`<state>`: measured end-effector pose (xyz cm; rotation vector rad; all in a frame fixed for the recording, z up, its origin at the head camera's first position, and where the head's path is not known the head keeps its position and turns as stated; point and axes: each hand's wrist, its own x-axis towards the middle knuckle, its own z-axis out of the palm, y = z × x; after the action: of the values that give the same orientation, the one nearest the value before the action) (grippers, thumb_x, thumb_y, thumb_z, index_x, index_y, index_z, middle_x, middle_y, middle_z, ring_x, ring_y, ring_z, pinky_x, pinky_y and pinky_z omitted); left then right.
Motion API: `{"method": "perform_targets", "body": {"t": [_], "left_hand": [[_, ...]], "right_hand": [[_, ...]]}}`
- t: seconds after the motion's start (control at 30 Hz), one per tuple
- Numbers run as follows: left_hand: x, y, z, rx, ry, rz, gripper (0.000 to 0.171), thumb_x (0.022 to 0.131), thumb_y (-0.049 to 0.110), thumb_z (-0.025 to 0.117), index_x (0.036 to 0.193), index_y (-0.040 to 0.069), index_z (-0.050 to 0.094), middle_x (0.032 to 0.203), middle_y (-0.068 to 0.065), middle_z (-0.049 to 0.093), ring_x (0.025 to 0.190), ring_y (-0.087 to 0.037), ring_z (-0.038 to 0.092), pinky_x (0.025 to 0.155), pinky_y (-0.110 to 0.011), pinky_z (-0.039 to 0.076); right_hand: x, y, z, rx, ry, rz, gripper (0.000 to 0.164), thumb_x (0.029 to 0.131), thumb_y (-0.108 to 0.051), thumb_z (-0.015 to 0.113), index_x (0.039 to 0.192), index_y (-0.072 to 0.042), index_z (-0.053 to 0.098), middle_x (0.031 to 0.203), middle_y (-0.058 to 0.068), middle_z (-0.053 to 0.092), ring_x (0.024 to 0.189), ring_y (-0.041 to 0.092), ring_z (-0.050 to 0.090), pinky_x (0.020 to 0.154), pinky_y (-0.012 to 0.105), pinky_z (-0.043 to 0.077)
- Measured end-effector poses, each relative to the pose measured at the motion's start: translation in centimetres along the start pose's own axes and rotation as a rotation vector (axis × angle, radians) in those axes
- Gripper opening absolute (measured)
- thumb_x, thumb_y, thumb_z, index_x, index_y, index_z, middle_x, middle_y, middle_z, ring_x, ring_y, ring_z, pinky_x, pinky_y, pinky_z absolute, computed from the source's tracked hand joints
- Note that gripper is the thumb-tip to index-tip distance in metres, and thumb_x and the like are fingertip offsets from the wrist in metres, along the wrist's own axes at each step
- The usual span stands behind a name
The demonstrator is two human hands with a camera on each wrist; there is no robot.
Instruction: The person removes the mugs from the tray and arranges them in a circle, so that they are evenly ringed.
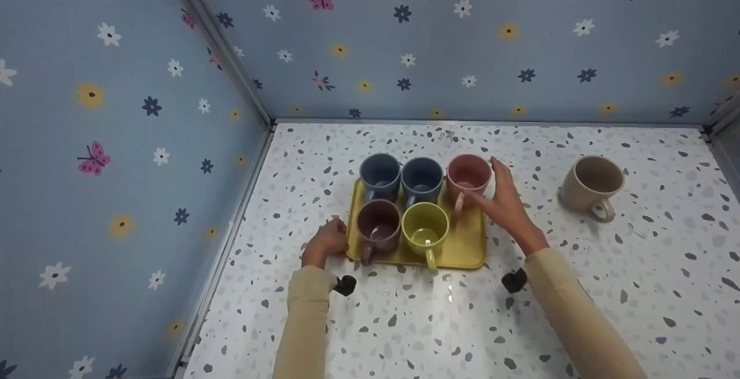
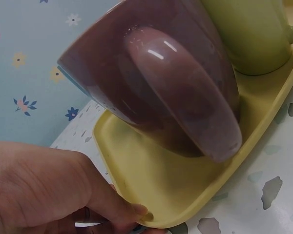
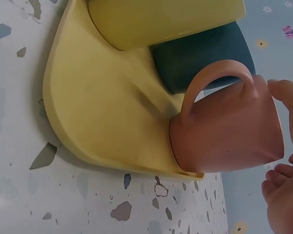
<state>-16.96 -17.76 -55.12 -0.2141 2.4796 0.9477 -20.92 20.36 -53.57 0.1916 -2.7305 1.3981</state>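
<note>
A yellow tray carries several mugs. My left hand pinches its near left corner, thumb on the rim and fingers below, as the left wrist view shows. Beside that hand stands a maroon mug; a lime-yellow mug is right of it. Two blue mugs, one at the back left and another beside it, form the back row with a pink mug. My right hand is at the pink mug's rim, fingers spread and relaxed, not wrapped round it.
A beige mug stands on the speckled table to the right of the tray. Flower-patterned panels rise behind the table and along its left side.
</note>
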Motion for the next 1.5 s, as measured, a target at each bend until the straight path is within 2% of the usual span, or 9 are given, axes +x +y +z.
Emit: {"method": "perform_targets", "body": {"t": [0.2, 0.37, 0.67, 0.83, 1.07, 1.5], "left_hand": [[-0.1, 0.0, 0.0, -0.022, -0.01, -0.02, 0.025, 0.073, 0.001, 0.055, 0.098, 0.006, 0.052, 0.094, -0.008, 0.056, 0.081, -0.022, 0.052, 0.067, -0.029, 0.041], [-0.1, -0.1, 0.0, -0.018, -0.015, -0.034, 0.026, 0.075, 0.004, 0.057, 0.101, 0.007, 0.053, 0.097, -0.009, 0.056, 0.084, -0.022, 0.052, 0.069, -0.029, 0.041], [0.0, -0.1, 0.1, -0.009, 0.004, 0.005, 0.024, 0.074, 0.002, 0.056, 0.097, 0.006, 0.052, 0.093, -0.008, 0.056, 0.08, -0.021, 0.051, 0.066, -0.028, 0.041], [0.0, -0.2, 0.1, 0.013, 0.017, 0.015, 0.023, 0.071, -0.002, 0.055, 0.092, 0.007, 0.05, 0.089, -0.006, 0.053, 0.077, -0.02, 0.049, 0.063, -0.026, 0.038], [0.0, 0.1, 0.0, 0.005, 0.004, -0.001, 0.026, 0.071, -0.001, 0.056, 0.096, 0.006, 0.052, 0.091, -0.008, 0.055, 0.079, -0.02, 0.051, 0.065, -0.027, 0.041], [0.1, -0.1, 0.0, -0.004, -0.002, -0.023, 0.027, 0.074, 0.002, 0.057, 0.101, 0.006, 0.053, 0.096, -0.009, 0.057, 0.081, -0.021, 0.053, 0.068, -0.028, 0.043]], "right_hand": [[0.4, -0.4, 0.8, 0.037, -0.007, 0.021, 0.103, 0.079, -0.04, 0.076, 0.152, -0.004, 0.012, 0.156, 0.021, 0.017, 0.144, 0.035, 0.02, 0.115, 0.05, 0.019], [0.6, -0.4, 1.3, 0.084, 0.011, 0.001, 0.102, 0.076, -0.034, 0.079, 0.152, -0.007, 0.015, 0.152, 0.021, 0.023, 0.14, 0.035, 0.027, 0.114, 0.05, 0.021], [1.2, -0.4, 1.4, 0.085, -0.005, 0.018, 0.111, 0.074, -0.04, 0.079, 0.153, -0.006, 0.008, 0.153, 0.022, 0.021, 0.139, 0.036, 0.029, 0.114, 0.05, 0.023], [1.4, -0.2, 1.5, 0.09, -0.005, 0.014, 0.11, 0.074, -0.036, 0.08, 0.152, -0.004, 0.01, 0.152, 0.023, 0.023, 0.137, 0.037, 0.031, 0.113, 0.05, 0.025], [1.1, -0.3, 1.3, 0.1, 0.009, 0.028, 0.109, 0.072, -0.039, 0.081, 0.152, -0.008, 0.014, 0.153, 0.02, 0.026, 0.138, 0.035, 0.03, 0.113, 0.051, 0.023], [0.6, 0.1, 1.6, 0.1, 0.061, -0.033, 0.105, 0.071, -0.039, 0.083, 0.149, -0.004, 0.023, 0.148, 0.02, 0.034, 0.134, 0.034, 0.036, 0.111, 0.051, 0.028]]}}
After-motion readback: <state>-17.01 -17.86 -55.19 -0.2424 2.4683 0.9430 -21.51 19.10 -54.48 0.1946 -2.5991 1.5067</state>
